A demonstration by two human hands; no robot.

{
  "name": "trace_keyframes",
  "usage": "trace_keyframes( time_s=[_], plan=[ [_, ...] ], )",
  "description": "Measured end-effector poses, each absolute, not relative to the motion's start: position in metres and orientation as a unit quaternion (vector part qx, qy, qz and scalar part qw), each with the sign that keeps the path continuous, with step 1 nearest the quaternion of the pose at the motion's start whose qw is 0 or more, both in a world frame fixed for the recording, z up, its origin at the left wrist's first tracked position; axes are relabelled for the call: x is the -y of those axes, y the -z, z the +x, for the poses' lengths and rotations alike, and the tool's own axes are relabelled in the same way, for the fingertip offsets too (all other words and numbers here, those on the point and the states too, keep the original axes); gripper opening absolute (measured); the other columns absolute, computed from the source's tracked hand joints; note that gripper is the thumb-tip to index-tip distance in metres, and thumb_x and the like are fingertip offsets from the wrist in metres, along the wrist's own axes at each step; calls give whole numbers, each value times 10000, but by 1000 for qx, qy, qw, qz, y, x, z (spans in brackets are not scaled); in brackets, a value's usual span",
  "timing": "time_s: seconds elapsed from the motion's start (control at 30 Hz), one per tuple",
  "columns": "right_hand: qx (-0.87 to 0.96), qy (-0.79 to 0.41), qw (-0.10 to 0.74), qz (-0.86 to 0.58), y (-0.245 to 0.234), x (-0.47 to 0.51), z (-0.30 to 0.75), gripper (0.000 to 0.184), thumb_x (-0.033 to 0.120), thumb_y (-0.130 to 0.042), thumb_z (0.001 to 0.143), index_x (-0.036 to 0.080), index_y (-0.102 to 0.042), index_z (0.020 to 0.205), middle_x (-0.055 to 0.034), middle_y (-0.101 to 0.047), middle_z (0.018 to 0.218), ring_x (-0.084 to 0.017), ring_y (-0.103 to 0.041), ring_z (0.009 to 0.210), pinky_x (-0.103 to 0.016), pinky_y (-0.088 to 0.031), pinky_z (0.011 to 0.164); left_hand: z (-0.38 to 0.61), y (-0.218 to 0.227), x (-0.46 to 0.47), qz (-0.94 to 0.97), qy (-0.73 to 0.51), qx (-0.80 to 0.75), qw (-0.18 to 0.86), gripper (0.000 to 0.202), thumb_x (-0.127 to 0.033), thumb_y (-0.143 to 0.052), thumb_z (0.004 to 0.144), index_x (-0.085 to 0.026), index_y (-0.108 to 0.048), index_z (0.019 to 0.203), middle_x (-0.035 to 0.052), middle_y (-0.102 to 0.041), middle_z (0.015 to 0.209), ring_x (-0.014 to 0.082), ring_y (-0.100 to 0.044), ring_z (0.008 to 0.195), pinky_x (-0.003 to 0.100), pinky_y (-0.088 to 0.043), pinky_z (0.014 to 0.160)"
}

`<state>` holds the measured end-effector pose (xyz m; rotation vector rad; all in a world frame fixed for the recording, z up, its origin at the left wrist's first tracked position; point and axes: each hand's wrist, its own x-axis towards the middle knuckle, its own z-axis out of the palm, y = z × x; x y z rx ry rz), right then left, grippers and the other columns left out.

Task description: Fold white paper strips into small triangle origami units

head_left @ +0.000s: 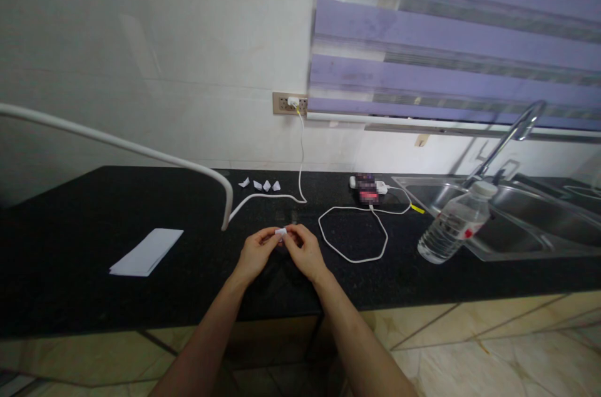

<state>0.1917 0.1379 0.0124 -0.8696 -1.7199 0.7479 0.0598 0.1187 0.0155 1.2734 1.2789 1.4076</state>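
Both my hands meet over the black countertop (70, 240), pinching a small white folded piece of paper (280, 232) between their fingertips. My left hand (256, 253) grips it from the left, my right hand (304, 251) from the right. Several small folded white paper pieces (260, 185) lie in a row near the wall behind my hands. A stack of white paper sheets (148, 251) rests on the counter to the left.
A white charging cable (352, 231) loops right of my hands, running from a wall socket (290, 103) to a phone (367, 189). A plastic water bottle (453, 223) lies tilted on the steel sink's rim (516, 250). A white tube (117, 143) arcs in from the left.
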Motion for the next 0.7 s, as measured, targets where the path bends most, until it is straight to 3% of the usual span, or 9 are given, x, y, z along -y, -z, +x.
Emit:
trace_keyframes(
  time_s=[0.7],
  plan=[
    [690,-349,522,-361,-20,-140,194,158,268,-470,777,164,-572,713,6,-542,686,-109,-496,642,-209,-389,599,58,-13,-119,541,-533,-552,344,285,-375,-583,651,-154,-640,821,43,-662,813,161,-595,750,260,-445,718]
  ],
)
